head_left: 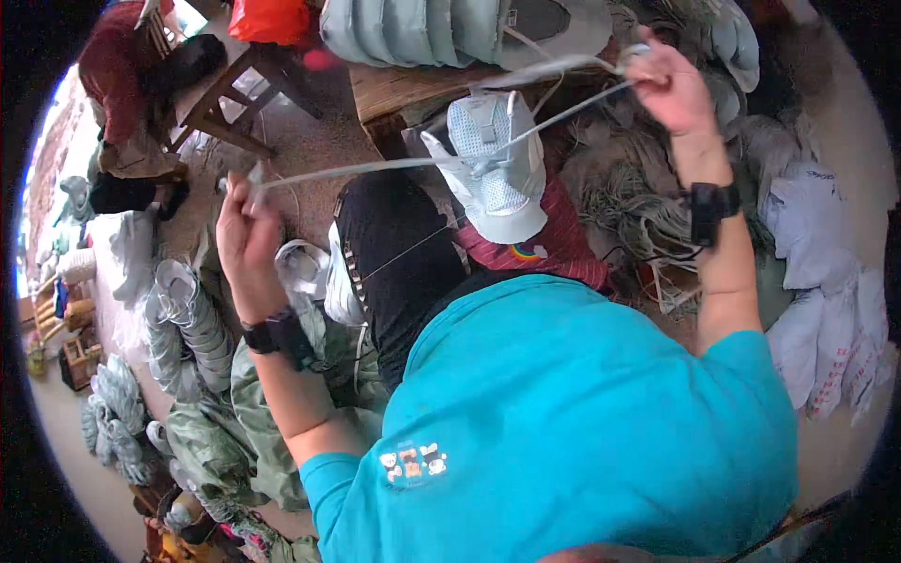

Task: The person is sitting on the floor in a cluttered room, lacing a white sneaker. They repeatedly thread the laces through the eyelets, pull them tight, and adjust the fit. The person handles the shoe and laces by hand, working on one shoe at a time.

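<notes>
A white and light-grey shoe upper rests on my lap, over my thigh and a dark red cloth. A pale shoelace crosses its throat and stretches out to both sides. My left hand, far out to the left, pinches one part of the lace. Up at the right, my right hand is closed on the other part, somewhat blurred. Between the hands and the shoe the lace is drawn nearly straight, and a second blurred strand runs above it on the right.
Ahead stands a wooden bench bearing a row of stacked grey shoe uppers. A bundle of laces hangs at the right, near white sacks. More uppers lie at the left. Another person sits beyond a wooden stool.
</notes>
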A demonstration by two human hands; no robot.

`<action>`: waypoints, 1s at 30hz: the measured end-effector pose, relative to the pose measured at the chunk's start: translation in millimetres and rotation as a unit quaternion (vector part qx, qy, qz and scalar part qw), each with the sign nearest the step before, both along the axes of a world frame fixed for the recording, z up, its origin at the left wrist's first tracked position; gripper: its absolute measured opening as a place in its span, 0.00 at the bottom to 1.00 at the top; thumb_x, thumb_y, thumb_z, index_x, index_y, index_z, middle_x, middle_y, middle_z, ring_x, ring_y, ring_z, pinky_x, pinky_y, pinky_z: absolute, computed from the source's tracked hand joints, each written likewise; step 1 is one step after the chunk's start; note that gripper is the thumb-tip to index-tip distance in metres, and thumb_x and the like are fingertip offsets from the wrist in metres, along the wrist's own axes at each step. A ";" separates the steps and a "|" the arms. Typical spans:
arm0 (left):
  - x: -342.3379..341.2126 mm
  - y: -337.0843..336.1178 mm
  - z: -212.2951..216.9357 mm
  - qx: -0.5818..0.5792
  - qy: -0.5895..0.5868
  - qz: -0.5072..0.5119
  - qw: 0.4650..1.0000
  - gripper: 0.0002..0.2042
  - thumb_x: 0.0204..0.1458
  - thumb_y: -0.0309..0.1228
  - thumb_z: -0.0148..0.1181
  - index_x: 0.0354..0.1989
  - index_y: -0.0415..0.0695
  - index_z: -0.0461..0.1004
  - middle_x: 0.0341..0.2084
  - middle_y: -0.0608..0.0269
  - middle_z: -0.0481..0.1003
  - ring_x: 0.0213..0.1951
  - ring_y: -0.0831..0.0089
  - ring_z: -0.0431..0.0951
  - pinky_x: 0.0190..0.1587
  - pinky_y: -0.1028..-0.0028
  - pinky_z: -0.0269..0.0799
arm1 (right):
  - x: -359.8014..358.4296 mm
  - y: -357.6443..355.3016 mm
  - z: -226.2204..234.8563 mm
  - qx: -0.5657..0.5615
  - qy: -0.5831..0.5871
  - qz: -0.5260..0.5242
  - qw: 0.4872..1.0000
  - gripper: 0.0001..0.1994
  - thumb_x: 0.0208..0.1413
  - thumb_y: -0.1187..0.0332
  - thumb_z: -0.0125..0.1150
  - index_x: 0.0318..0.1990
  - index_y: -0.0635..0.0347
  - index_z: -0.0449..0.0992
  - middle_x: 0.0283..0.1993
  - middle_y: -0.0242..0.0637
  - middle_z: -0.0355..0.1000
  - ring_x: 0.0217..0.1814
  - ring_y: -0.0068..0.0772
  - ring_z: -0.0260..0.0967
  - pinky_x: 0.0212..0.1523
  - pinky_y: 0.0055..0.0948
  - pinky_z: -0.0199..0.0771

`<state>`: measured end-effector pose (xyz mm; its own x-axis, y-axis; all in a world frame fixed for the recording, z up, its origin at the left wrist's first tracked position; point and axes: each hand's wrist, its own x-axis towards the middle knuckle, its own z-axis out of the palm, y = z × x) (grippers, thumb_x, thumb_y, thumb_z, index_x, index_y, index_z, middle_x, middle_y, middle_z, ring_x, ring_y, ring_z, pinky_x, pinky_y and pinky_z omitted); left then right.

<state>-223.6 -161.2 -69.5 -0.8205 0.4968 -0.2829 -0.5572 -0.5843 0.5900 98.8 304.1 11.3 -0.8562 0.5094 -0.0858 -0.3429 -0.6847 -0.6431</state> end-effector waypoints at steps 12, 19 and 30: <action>-80.5 -211.7 -120.0 -0.119 0.210 0.015 0.970 0.03 0.56 0.24 0.52 0.35 0.40 0.71 0.26 0.62 0.68 0.29 0.67 0.69 0.38 0.74 0.66 | 204.7 164.6 -78.1 0.005 -0.353 -0.368 0.860 0.11 0.63 0.76 0.40 0.46 0.66 0.69 0.21 0.26 0.55 0.16 0.20 0.49 0.17 0.20 0.52; 27.5 -2.4 -26.9 -0.299 0.217 0.089 0.925 0.10 0.61 0.32 0.53 0.46 0.44 0.76 0.25 0.76 0.69 0.24 0.88 0.64 0.24 0.84 0.59 | 60.9 -21.3 -60.2 0.335 -0.440 -0.066 0.831 0.20 0.60 0.64 0.56 0.57 0.65 0.68 0.37 0.33 0.75 0.23 0.13 0.58 0.23 0.15 0.58; 167.7 124.1 -27.9 -0.288 0.322 -0.260 0.864 0.10 0.63 0.32 0.51 0.39 0.38 0.75 0.22 0.72 0.72 0.22 0.86 0.65 0.24 0.83 0.60 | -18.2 -126.3 -53.9 0.532 -0.232 0.053 0.813 0.12 0.63 0.70 0.49 0.51 0.65 0.68 0.37 0.31 0.75 0.32 0.15 0.67 0.34 0.18 0.68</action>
